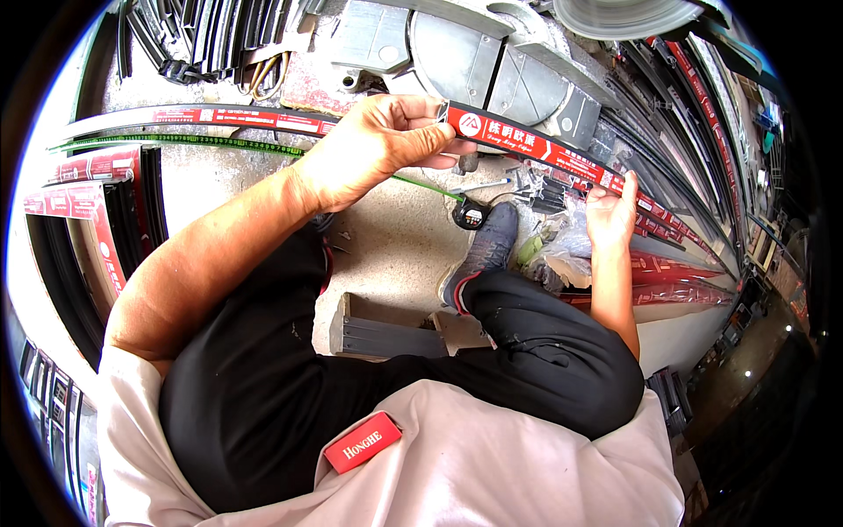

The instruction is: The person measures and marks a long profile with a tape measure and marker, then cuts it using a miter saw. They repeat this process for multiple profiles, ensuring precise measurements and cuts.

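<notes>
Ahead of me, a long dark profile strip point(527, 145) covered with red printed film is raised at a slant. My left hand point(386, 136) has its fingers closed at the strip's near-left end. Farther right, my right hand point(612, 211) pinches the same strip between thumb and fingers, and the strip runs on beyond it. A second red-and-white filmed strip point(255, 119) stretches left from behind my left hand; whether that hand touches it is hidden. Below lies the green blade point(219, 143) of a tape measure point(471, 214), whose black case sits on the floor by my shoe.
A grey metal saw table point(457, 61) with a round disc point(623, 13) stands ahead. Bundled profiles point(702, 114) lie right; red-wrapped stacks point(70, 200) stand left. Between my legs is a grey open box point(386, 336). A small red box point(363, 442) rests on my shirt.
</notes>
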{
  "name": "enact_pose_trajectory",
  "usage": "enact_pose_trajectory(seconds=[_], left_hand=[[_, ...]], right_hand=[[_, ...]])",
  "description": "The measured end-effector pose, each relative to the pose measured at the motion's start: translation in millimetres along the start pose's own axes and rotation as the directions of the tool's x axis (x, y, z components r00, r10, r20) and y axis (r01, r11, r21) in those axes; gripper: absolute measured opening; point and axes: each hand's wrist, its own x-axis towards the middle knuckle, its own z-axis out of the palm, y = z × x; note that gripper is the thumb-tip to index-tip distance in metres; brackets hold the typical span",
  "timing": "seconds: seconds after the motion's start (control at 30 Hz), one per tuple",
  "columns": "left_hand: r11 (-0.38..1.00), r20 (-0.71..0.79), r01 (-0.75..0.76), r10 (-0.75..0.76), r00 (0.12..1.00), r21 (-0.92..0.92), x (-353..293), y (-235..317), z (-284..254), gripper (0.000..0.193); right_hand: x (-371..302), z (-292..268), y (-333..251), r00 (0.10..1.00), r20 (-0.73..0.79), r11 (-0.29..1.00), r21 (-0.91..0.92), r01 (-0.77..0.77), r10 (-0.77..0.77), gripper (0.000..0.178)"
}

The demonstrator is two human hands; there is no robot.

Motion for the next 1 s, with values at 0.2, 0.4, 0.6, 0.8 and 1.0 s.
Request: enact_pose_trajectory(seconds=[0.2, 0.4, 0.6, 0.8, 1.0], left_hand=[[0.997, -0.023, -0.002, 0.004, 1.000, 0.073, 1.6, 1.0, 2.6, 0.038], [0.996, -0.098, 0.022, -0.014, 0.995, 0.087, 4.2, -1.0, 6.2, 0.036], [0.998, -0.170, 0.020, -0.009, 0.985, 0.062, 9.0, -2.4, 0.1, 0.030], [0.996, -0.251, 0.017, 0.005, 0.968, 0.088, 6.2, 7.5, -15.8, 0.028], [0.981, -0.375, 0.095, -0.025, 0.927, 0.170, -10.2, 19.5, -51.9, 0.030]], right_hand=[[4.7, -4.8, 1.8, 1.000, -0.004, 1.000, -0.017, -0.006, 0.006, 0.021], [6.1, -5.6, 5.9, 1.000, -0.018, 0.999, -0.044, -0.006, 0.006, 0.022], [5.9, -1.1, 12.7, 0.998, -0.013, 0.998, -0.007, -0.067, 0.066, 0.024], [10.1, 1.8, 21.5, 0.995, 0.043, 0.996, 0.015, -0.089, 0.088, 0.030], [39.0, -17.5, 10.4, 0.995, -0.074, 0.994, 0.094, -0.062, 0.069, 0.037]])
